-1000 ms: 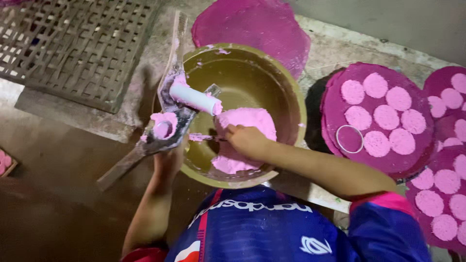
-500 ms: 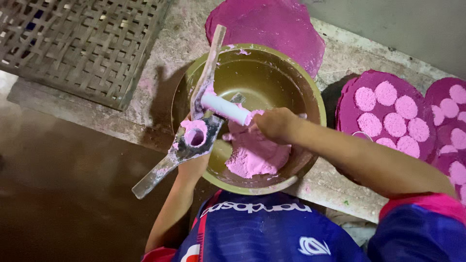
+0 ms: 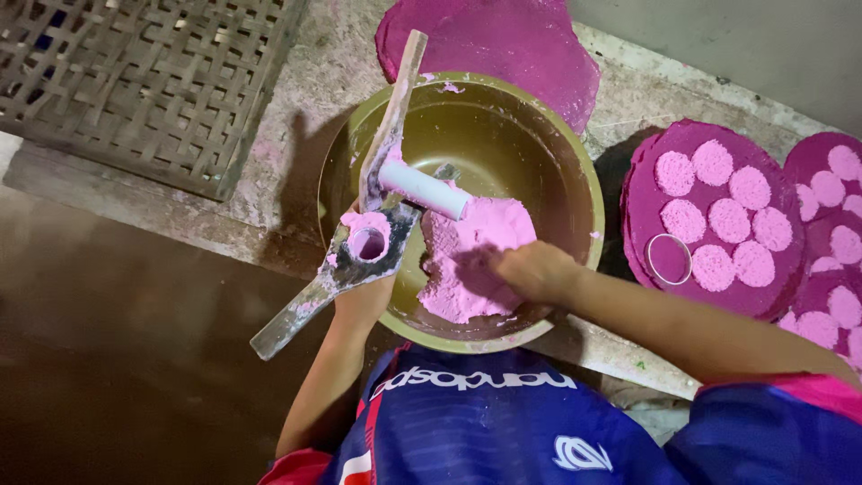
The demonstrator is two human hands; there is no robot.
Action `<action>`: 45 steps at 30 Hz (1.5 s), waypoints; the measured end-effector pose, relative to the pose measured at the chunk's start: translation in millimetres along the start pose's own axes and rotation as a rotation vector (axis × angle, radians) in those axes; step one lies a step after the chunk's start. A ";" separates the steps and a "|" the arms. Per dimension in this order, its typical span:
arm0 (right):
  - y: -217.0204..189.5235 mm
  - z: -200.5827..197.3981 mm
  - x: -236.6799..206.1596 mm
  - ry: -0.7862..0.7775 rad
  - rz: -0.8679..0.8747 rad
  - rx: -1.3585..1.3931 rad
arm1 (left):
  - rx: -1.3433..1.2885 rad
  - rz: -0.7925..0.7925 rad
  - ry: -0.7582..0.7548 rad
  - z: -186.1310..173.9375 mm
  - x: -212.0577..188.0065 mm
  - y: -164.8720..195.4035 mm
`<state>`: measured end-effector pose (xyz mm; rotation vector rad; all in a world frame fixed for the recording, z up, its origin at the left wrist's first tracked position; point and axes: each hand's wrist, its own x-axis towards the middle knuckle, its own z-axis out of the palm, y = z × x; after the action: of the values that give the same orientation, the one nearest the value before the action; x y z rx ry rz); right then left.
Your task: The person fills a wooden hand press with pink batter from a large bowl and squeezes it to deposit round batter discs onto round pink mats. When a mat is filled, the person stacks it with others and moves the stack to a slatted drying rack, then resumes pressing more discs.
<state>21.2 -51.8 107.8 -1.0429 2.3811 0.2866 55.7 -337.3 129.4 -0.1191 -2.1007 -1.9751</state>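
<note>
Down in the brass bowl [image 3: 539, 135] | right hand [image 3: 530, 269] fingers curled into the pink dough [image 3: 467, 260] | left hand [image 3: 364, 301] gripping the hinged press mold [image 3: 368, 242] at the bowl's left rim | pink discs on leaf [image 3: 718, 216] at ledge's right end

Rough concrete ledge [image 3: 305, 108] under brass bowl [image 3: 530, 135], woven bamboo mat [image 3: 135, 81], purple discs [image 3: 521, 45].

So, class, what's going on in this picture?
A person leans over a brass-coloured bowl of pink dough. The right hand presses into the dough; the left hand holds a hinged press tool with a white roller at the rim. Beside it, round pink cakes lie on purple sheets.
</note>
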 end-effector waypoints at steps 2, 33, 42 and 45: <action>-3.7 12.8 -13.5 -0.076 0.040 0.091 | 0.066 -0.010 -0.001 -0.7 -0.3 1.4; -14.2 -222.6 -96.3 0.257 0.208 0.258 | 0.919 0.536 -0.371 5.3 60.0 -21.3; -74.8 -141.2 -52.5 0.499 -0.029 -0.308 | 0.828 0.563 -0.462 20.4 43.6 -18.2; -56.5 -152.0 -94.1 0.348 0.132 -0.150 | 0.742 -0.680 -0.803 11.2 49.1 -17.2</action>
<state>58.9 -90.5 287.3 -1.0766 2.7841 0.3602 2.9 -333.1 123.9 -0.0578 -3.6623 -1.3350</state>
